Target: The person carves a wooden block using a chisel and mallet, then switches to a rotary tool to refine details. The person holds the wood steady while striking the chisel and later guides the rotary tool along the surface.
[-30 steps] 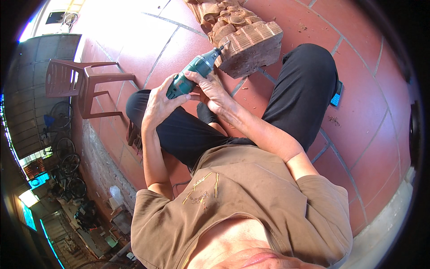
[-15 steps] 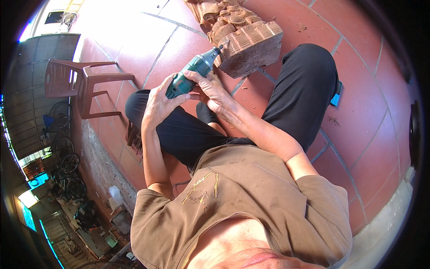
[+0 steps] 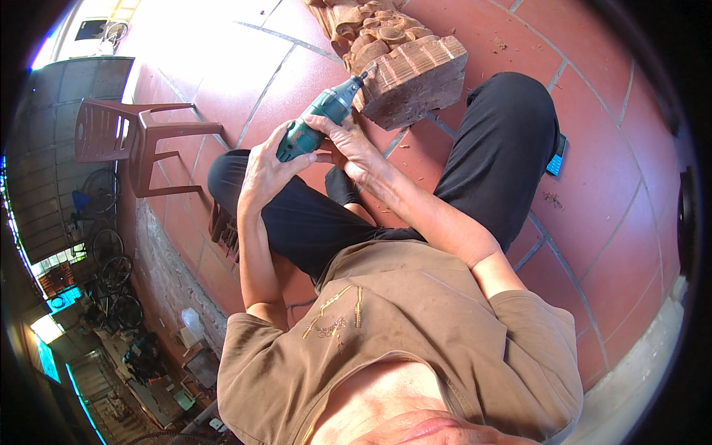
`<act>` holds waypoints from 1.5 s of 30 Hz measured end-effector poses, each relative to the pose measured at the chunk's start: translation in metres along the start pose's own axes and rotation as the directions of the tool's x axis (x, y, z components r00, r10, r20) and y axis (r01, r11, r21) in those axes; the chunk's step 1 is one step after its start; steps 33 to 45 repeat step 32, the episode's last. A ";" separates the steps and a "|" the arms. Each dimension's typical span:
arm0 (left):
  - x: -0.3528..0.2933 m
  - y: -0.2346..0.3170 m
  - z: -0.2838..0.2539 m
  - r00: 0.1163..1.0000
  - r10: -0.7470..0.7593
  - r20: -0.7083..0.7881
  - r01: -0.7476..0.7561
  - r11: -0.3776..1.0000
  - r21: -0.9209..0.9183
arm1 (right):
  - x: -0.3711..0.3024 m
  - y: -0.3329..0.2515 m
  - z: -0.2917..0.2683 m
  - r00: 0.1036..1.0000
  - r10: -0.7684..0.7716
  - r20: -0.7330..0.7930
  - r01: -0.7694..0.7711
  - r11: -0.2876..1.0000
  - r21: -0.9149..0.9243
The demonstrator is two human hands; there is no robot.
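Between both hands I hold a green rotary tool (image 3: 331, 105), tilted with its narrow dark tip up and to the right. My left hand (image 3: 268, 166) is wrapped round its rear end. Further forward, my right hand (image 3: 351, 148) grips the body from the right, with its thumb on top. A carved wooden sculpture (image 3: 404, 74) lies on the floor just beyond, its flat base turned toward me. The tool's tip is at the left edge of that base; whether it touches the wood I cannot tell. Some right fingers are hidden beneath the tool.
A brown plastic chair (image 3: 141, 137) stands at the left. My bent legs in black trousers flank the tool. Wood chips (image 3: 552, 200) lie on the red tiled floor (image 3: 593, 245), and a blue object (image 3: 558, 156) sits beside my right knee. Bicycles (image 3: 111, 274) stand far left.
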State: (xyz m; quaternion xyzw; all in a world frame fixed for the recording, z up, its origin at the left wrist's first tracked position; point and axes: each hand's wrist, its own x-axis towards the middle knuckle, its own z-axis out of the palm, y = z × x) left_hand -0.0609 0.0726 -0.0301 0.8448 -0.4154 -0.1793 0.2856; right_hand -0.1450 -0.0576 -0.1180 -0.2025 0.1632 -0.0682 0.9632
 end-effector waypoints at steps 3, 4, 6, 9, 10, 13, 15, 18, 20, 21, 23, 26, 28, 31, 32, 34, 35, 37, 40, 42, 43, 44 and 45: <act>0.000 -0.003 0.002 1.000 -0.004 -0.012 0.004 1.000 0.008 | 0.000 -0.001 0.002 1.000 0.000 -0.019 0.000 1.000 -0.011; 0.000 -0.003 0.002 1.000 -0.004 -0.014 0.004 1.000 0.013 | 0.000 -0.002 0.002 1.000 -0.001 -0.020 0.001 1.000 -0.016; 0.000 -0.002 0.002 1.000 0.000 -0.014 0.000 1.000 0.019 | 0.001 -0.002 0.000 1.000 0.001 -0.013 -0.001 1.000 -0.020; 0.001 -0.001 0.002 1.000 0.000 -0.015 0.000 1.000 0.014 | 0.003 -0.001 -0.002 1.000 0.008 -0.001 -0.008 1.000 -0.024; 0.001 -0.001 0.002 1.000 -0.001 -0.016 0.001 1.000 0.009 | 0.002 -0.003 -0.001 1.000 0.009 -0.003 -0.009 1.000 -0.028; 0.001 0.002 0.002 1.000 0.004 -0.023 -0.003 1.000 0.027 | 0.003 -0.003 -0.002 1.000 0.003 0.004 -0.002 1.000 -0.031; 0.002 -0.001 0.003 1.000 0.007 -0.025 -0.006 0.999 0.036 | 0.005 -0.003 -0.003 1.000 -0.001 0.012 0.001 1.000 -0.023; 0.003 0.003 0.004 1.000 -0.009 -0.029 0.010 0.999 0.040 | 0.008 -0.001 -0.006 1.000 0.005 0.017 -0.005 1.000 -0.013; 0.003 0.005 0.004 0.999 -0.013 -0.033 0.014 0.999 0.038 | 0.009 -0.001 -0.006 1.000 0.017 0.018 -0.017 1.000 -0.013; 0.003 0.004 0.004 0.999 -0.008 -0.035 0.009 0.999 0.036 | 0.009 -0.002 -0.007 1.000 0.014 0.016 -0.014 1.000 -0.012; 0.002 0.002 0.004 0.999 -0.005 -0.036 0.006 1.000 0.029 | 0.008 -0.002 -0.005 1.000 0.012 0.014 -0.012 1.000 -0.011; 0.002 0.001 0.003 1.000 -0.011 -0.020 0.012 1.000 0.017 | 0.003 -0.004 -0.003 0.999 0.031 -0.008 -0.032 0.999 -0.037; 0.001 0.004 0.001 1.000 -0.021 -0.002 0.021 1.000 0.016 | 0.000 -0.005 -0.001 1.000 0.027 -0.014 -0.028 0.999 -0.028; 0.000 0.006 -0.001 0.999 -0.025 0.023 0.025 1.000 -0.004 | -0.003 -0.003 0.000 1.000 0.016 -0.015 -0.017 1.000 -0.018; -0.001 0.006 -0.002 1.000 -0.003 0.028 0.002 1.000 0.010 | -0.004 -0.002 0.001 1.000 0.013 -0.012 -0.013 1.000 -0.015; -0.001 0.006 -0.002 1.000 -0.003 0.028 0.002 1.000 0.010 | -0.004 -0.002 0.001 1.000 0.013 -0.012 -0.013 1.000 -0.015; -0.001 0.006 -0.002 1.000 -0.003 0.028 0.002 1.000 0.010 | -0.004 -0.002 0.001 1.000 0.013 -0.012 -0.013 1.000 -0.015; -0.001 0.006 -0.002 1.000 -0.003 0.028 0.002 1.000 0.010 | -0.004 -0.002 0.001 1.000 0.013 -0.012 -0.013 1.000 -0.015; -0.001 0.006 -0.002 1.000 -0.003 0.028 0.002 1.000 0.010 | -0.004 -0.002 0.001 1.000 0.013 -0.012 -0.013 1.000 -0.015; -0.001 0.006 -0.002 1.000 -0.003 0.028 0.002 1.000 0.010 | -0.004 -0.002 0.001 1.000 0.013 -0.012 -0.013 1.000 -0.015; -0.001 0.006 -0.002 1.000 -0.003 0.028 0.002 1.000 0.010 | -0.004 -0.002 0.001 1.000 0.013 -0.012 -0.013 1.000 -0.015; -0.001 0.006 -0.002 1.000 -0.003 0.028 0.002 1.000 0.010 | -0.004 -0.002 0.001 1.000 0.013 -0.012 -0.013 1.000 -0.015; -0.001 0.006 -0.002 1.000 -0.003 0.028 0.002 1.000 0.010 | -0.004 -0.002 0.001 1.000 0.013 -0.012 -0.013 1.000 -0.015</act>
